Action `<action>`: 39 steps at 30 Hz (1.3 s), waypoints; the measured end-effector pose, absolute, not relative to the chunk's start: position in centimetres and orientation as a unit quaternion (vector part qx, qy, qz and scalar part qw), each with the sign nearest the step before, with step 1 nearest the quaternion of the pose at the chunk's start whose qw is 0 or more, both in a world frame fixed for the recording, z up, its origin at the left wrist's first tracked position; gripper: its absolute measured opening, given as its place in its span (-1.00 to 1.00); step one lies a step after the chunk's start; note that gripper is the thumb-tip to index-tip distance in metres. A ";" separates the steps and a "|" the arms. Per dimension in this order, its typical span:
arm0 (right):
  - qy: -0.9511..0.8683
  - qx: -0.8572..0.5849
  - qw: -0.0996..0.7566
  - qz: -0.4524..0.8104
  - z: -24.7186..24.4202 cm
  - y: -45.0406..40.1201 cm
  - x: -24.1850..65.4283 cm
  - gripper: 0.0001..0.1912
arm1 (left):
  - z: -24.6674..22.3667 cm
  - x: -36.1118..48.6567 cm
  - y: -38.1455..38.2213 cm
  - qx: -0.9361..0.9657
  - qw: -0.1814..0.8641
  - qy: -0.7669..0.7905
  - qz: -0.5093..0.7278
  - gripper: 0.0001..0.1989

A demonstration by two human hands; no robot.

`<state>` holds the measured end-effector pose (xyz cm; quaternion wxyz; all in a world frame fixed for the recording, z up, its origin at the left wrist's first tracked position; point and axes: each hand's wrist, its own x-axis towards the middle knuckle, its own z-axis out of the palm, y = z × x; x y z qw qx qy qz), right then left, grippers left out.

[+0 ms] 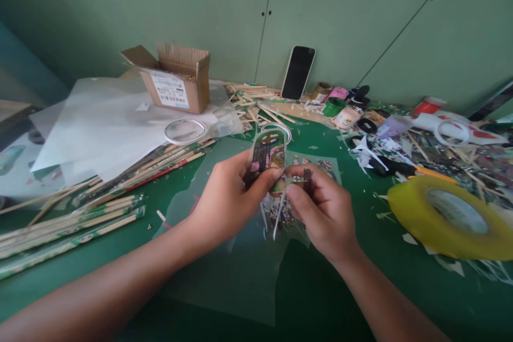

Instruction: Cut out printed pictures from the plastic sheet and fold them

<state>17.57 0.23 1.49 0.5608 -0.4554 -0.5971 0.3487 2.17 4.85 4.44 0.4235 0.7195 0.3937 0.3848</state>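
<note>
My left hand (228, 195) is closed on a small arched card (269, 152) with a colourful, stained-glass-like print, its thumb pressed on the front. At the card's lower right edge, my right hand (324, 214) is closed in a pinch, with a small dark piece (307, 174) showing by its fingers. What exactly the right fingertips grip is hidden. Thin white strips (276, 224) hang down between the hands. Beneath them, more printed pieces (286, 215) lie on a translucent sheet (224, 288) over the green table.
Wrapped wooden sticks (80, 224) and an open cardboard box (176, 83) are at left. A phone (298, 72) leans on the back wall. To the right lie a big roll of yellow tape (409, 203), orange-handled scissors (435, 173), small jars (348, 116) and scraps.
</note>
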 end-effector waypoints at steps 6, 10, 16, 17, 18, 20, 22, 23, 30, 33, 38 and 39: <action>-0.678 -0.457 0.521 0.246 2.2 0.2 18.0 -0.82 | 4.9 2.1 4.8 0.715 0.413 0.399 0.400 -0.80; -0.666 -0.413 0.547 0.294 1.5 -0.1 18.1 -0.82 | 5.5 2.2 5.0 0.673 0.478 0.360 0.434 -0.82; -0.652 -0.458 0.543 0.266 0.9 -0.2 17.7 -0.77 | 4.8 2.6 5.1 0.587 0.622 0.323 0.405 -0.76; -0.671 -0.462 0.524 0.248 1.0 -0.3 17.7 -0.78 | 4.7 2.6 5.1 0.578 0.630 0.325 0.404 -0.74; -0.687 -0.463 0.509 0.235 1.1 -0.3 17.6 -0.78 | 4.7 2.7 5.0 0.573 0.635 0.328 0.402 -0.72; -0.708 -0.461 0.489 0.217 1.3 -0.4 17.5 -0.80 | 4.7 2.8 4.9 0.571 0.638 0.331 0.395 -0.70; -0.717 -0.458 0.482 0.211 1.4 -0.3 17.5 -0.82 | 4.9 2.8 4.9 0.571 0.641 0.327 0.396 -0.72; -0.719 -0.456 0.481 0.210 1.5 -0.3 17.5 -0.82 | 5.0 2.8 4.9 0.570 0.641 0.323 0.399 -0.74; -0.739 -0.457 0.467 0.162 1.6 -0.2 17.4 -0.82 | 5.2 2.9 4.9 0.600 0.627 0.301 0.397 -0.79; -0.756 -0.469 0.448 0.094 1.6 -0.1 17.4 -0.81 | 5.2 2.9 4.8 0.611 0.609 0.306 0.404 -0.83; -0.767 -0.483 0.421 0.016 1.8 -0.1 17.3 -0.79 | 5.0 2.9 4.8 0.590 0.630 0.302 0.405 -0.82; -0.769 -0.480 0.422 0.007 1.9 -0.1 17.2 -0.80 | 4.9 2.9 4.8 0.580 0.639 0.299 0.407 -0.81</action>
